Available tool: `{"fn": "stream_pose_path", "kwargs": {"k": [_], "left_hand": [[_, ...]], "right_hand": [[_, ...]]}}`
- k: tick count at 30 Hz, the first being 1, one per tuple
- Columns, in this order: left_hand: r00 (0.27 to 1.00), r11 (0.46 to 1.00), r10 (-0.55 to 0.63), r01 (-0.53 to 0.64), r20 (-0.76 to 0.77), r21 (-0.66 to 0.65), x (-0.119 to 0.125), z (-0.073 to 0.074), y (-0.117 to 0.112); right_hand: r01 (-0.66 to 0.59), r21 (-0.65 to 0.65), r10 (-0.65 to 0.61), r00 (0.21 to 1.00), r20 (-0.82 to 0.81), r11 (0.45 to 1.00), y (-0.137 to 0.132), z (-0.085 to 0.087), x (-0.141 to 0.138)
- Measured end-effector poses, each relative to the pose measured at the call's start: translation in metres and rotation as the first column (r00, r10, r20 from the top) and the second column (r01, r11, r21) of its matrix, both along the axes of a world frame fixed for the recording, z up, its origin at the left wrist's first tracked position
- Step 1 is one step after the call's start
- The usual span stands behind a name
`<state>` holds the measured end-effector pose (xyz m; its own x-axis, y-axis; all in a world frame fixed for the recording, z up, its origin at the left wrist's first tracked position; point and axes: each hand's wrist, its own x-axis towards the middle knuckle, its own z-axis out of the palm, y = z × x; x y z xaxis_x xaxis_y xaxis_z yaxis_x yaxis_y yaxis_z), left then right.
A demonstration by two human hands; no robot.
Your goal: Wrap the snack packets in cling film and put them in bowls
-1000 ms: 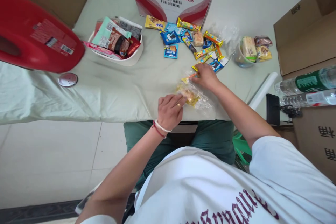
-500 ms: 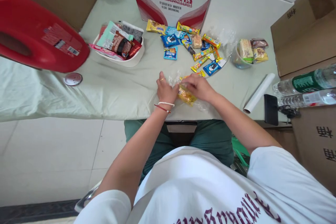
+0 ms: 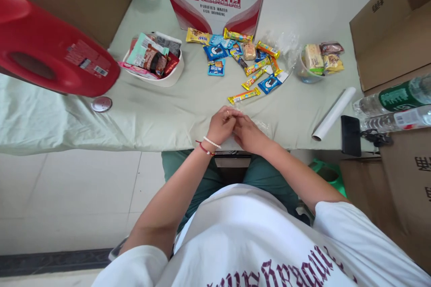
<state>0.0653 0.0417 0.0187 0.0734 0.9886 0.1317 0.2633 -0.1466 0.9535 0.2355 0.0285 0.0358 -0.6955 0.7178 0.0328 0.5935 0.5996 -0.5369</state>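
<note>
My left hand [image 3: 221, 124], wearing a ring and two bracelets, meets my right hand [image 3: 249, 134] near the table's front edge. Both have curled fingers closed on a clear plastic bag [image 3: 264, 126]; its edges show beyond the right hand. The fingers cover the rest of the bag and whatever lies in it. Just behind the hands is a yellow-and-orange snack stick [image 3: 244, 96]. Farther back lie several small snack packets, among them a blue packet [image 3: 270, 83] and a yellow packet [image 3: 197, 36].
At the left stand a white tub [image 3: 171, 76] of snacks and a red jug [image 3: 90, 67]. A clear cup [image 3: 305, 74] with packets is at the right. A white roll [image 3: 334, 114], a phone [image 3: 350, 136] and plastic bottles [image 3: 397, 98] lie near the right edge. A Wahaha carton [image 3: 215, 0] stands behind.
My hands have come together over the bag, and the yellow packet seen in it is now hidden. The snack stick behind them is now uncovered.
</note>
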Motion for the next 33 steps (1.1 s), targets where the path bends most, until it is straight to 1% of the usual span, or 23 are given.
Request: {"fn": "stream_pose_path", "kwargs": {"k": [1,2,3,4,5,6,7,8,9,10,12,13,15,16,18,21,23,25,27,28,29,30,33], "left_hand": [[0.997,0.998,-0.014,0.019,-0.073,0.066,0.004,-0.004,-0.009],[0.989,0.991,-0.023,0.042,-0.147,0.127,0.005,-0.01,-0.017],[0.975,0.981,-0.032,0.073,-0.222,0.181,0.005,-0.016,-0.024],[0.955,0.967,-0.036,0.107,-0.293,0.23,0.004,-0.022,-0.03],[0.935,0.952,-0.033,0.137,-0.354,0.273,0.003,-0.028,-0.036],[0.916,0.937,-0.023,0.158,-0.4,0.31,0.002,-0.033,-0.04],[0.902,0.925,-0.002,0.166,-0.431,0.343,0.002,-0.038,-0.043],[0.891,0.914,0.021,0.166,-0.453,0.369,0.002,-0.041,-0.045],[0.884,0.906,0.045,0.16,-0.466,0.392,0.003,-0.044,-0.047],[0.877,0.898,0.065,0.156,-0.476,0.411,0.004,-0.045,-0.047],[0.864,0.89,0.09,0.154,-0.495,0.43,0.007,-0.047,-0.047],[0.857,0.89,0.095,0.155,-0.506,0.43,0.008,-0.047,-0.047],[0.845,0.893,0.096,0.16,-0.526,0.42,0.01,-0.047,-0.047],[0.838,0.896,0.094,0.164,-0.537,0.412,0.01,-0.047,-0.048],[0.828,0.901,0.087,0.172,-0.555,0.399,0.011,-0.046,-0.05],[0.849,0.896,0.064,0.182,-0.524,0.405,0.012,-0.041,-0.055],[0.902,0.899,0.062,0.136,-0.428,0.415,0.01,-0.036,-0.058],[0.951,0.914,0.134,-0.01,-0.279,0.405,0.005,-0.03,-0.058],[0.946,0.912,0.265,-0.184,-0.185,0.365,-0.001,-0.026,-0.052],[0.932,0.909,0.307,-0.228,-0.192,0.35,-0.004,-0.025,-0.048],[0.918,0.913,0.317,-0.228,-0.239,0.337,-0.007,-0.025,-0.043],[0.903,0.927,0.295,-0.192,-0.313,0.321,-0.009,-0.025,-0.038],[0.84,0.973,0.148,-0.029,-0.522,0.23,-0.009,-0.028,-0.028]], "right_hand": [[-0.021,-0.029,0.02,0.999,-0.047,0.999,-0.004,0.002,0.009],[-0.001,-0.055,-0.004,0.996,-0.086,0.999,-0.007,0.005,0.019],[0.075,-0.067,-0.082,0.99,-0.111,0.995,-0.011,0.006,0.029],[0.202,-0.062,-0.209,0.97,-0.123,0.977,-0.014,0.007,0.039],[0.357,-0.036,-0.359,0.926,-0.121,0.933,-0.017,0.007,0.048],[0.499,0.002,-0.496,0.861,-0.109,0.866,-0.02,0.005,0.056],[0.595,0.041,-0.59,0.802,-0.089,0.803,-0.022,0.002,0.063],[0.637,0.065,-0.633,0.771,-0.064,0.769,-0.024,-0.002,0.067],[0.64,0.066,-0.639,0.768,-0.044,0.765,-0.027,-0.005,0.07],[0.629,0.05,-0.628,0.777,-0.038,0.776,-0.028,-0.007,0.072],[0.609,-0.016,-0.608,0.791,-0.068,0.793,-0.028,-0.006,0.071],[0.612,-0.067,-0.615,0.783,-0.091,0.788,-0.025,-0.002,0.068],[0.632,-0.179,-0.654,0.747,-0.119,0.754,-0.015,0.009,0.059],[0.642,-0.212,-0.671,0.731,-0.122,0.737,-0.008,0.015,0.051],[0.654,-0.206,-0.681,0.724,-0.109,0.728,0.011,0.026,0.03],[0.638,-0.13,-0.646,0.763,-0.03,0.759,0.037,0.031,-0.008],[0.608,-0.12,-0.611,0.792,0.019,0.785,0.046,0.025,-0.029],[0.587,-0.127,-0.59,0.808,0.015,0.8,0.048,0.015,-0.041],[0.571,-0.141,-0.58,0.814,-0.033,0.809,0.046,0.004,-0.042],[0.563,-0.156,-0.577,0.814,-0.067,0.812,0.045,0.0,-0.04],[0.559,-0.179,-0.58,0.808,-0.105,0.81,0.044,-0.004,-0.037],[0.56,-0.211,-0.592,0.793,-0.142,0.801,0.044,-0.008,-0.034],[0.59,-0.299,-0.656,0.719,-0.228,0.75,0.046,-0.011,-0.028]]}}
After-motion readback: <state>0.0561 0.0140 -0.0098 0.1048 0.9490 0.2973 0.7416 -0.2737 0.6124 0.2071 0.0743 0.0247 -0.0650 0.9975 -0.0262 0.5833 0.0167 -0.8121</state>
